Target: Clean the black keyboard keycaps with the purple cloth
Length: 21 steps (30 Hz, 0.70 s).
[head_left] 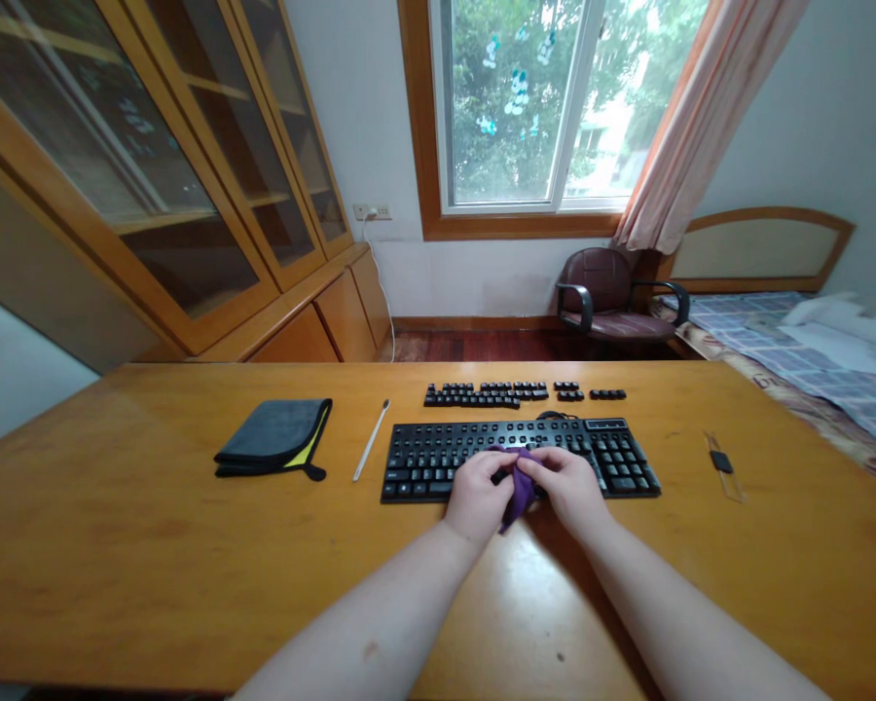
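Note:
A black keyboard (419, 462) lies on the wooden desk, with its upper rows bare of keycaps. Over its front middle, my left hand (482, 492) and my right hand (569, 487) meet, both closed on a purple cloth (520, 495). The cloth hangs down between them toward the desk. Whether a small piece sits inside the cloth is hidden by my fingers. Loose black keycaps (474, 395) stand in rows just behind the keyboard. More keycaps (607, 394) are lined up to the right of these.
A white brush (372, 443) lies left of the keyboard, beside a folded grey cloth (273, 435). Right of the keyboard is a keycap puller (722, 462) with wire loops. Beyond the wooden desk (153, 565) stand a chair (613, 292) and a bed (810, 360).

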Each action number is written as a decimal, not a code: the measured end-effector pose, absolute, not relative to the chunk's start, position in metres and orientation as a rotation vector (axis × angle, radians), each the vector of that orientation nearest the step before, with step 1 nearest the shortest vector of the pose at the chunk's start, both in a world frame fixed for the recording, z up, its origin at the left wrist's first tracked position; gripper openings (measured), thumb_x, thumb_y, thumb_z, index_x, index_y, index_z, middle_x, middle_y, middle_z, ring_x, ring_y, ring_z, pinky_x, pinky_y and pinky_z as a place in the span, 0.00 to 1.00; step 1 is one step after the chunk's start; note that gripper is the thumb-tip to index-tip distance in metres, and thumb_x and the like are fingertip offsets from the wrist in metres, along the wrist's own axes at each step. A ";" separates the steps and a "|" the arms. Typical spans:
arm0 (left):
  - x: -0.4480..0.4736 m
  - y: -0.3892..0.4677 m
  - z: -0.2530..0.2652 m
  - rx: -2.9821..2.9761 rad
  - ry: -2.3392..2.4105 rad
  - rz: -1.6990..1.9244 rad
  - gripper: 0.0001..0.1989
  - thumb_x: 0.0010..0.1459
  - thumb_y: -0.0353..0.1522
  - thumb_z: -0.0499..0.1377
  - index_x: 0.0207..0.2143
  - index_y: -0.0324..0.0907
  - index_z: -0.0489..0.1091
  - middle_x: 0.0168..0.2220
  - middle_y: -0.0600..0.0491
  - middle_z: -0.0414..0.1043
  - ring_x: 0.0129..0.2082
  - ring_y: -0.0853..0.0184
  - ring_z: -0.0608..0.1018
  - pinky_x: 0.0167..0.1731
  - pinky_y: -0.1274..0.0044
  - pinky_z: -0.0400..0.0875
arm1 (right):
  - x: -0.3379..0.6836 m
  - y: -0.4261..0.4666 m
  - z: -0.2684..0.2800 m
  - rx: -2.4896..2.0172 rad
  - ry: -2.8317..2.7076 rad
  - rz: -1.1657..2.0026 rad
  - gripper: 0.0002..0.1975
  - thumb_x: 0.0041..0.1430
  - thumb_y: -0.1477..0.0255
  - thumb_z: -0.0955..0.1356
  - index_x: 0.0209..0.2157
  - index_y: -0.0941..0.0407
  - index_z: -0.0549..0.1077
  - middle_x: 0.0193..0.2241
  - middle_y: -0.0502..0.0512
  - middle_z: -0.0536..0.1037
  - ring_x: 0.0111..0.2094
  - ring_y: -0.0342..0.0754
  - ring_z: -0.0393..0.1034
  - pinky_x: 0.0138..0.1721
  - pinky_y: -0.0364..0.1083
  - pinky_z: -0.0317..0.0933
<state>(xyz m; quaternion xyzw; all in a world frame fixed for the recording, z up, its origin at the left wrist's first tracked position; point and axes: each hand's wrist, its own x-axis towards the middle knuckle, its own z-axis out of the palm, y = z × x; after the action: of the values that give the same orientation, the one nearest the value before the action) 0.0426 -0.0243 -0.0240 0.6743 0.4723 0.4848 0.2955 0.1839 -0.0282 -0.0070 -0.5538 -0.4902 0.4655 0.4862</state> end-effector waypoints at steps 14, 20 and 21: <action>0.045 -0.022 -0.028 1.346 1.037 1.499 0.11 0.46 0.29 0.63 0.35 0.40 0.71 0.37 0.49 0.74 0.39 0.65 0.76 0.44 0.72 0.70 | 0.194 -0.021 -0.013 -1.240 -1.003 0.992 0.13 0.49 0.60 0.68 0.27 0.58 0.73 0.22 0.51 0.72 0.26 0.45 0.65 0.28 0.43 0.59; 0.047 -0.021 -0.028 1.189 0.991 1.530 0.12 0.45 0.28 0.64 0.33 0.40 0.67 0.33 0.51 0.73 0.36 0.68 0.76 0.41 0.74 0.71 | 0.193 -0.024 -0.013 -1.018 -1.020 1.025 0.06 0.47 0.73 0.67 0.27 0.54 0.63 0.29 0.47 0.70 0.23 0.41 0.65 0.27 0.43 0.62; 0.047 -0.021 -0.028 1.185 0.992 1.535 0.12 0.44 0.28 0.64 0.33 0.40 0.67 0.33 0.52 0.73 0.35 0.68 0.76 0.41 0.74 0.71 | 0.192 -0.025 -0.013 -1.021 -1.071 1.016 0.06 0.47 0.74 0.66 0.28 0.53 0.63 0.29 0.46 0.69 0.21 0.39 0.63 0.25 0.42 0.61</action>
<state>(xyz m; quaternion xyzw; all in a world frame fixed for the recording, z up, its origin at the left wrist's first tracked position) 0.0470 -0.0209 -0.0278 0.4820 0.4037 0.6244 0.4634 0.1919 -0.0253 -0.0127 -0.4448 -0.4664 0.4426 0.6235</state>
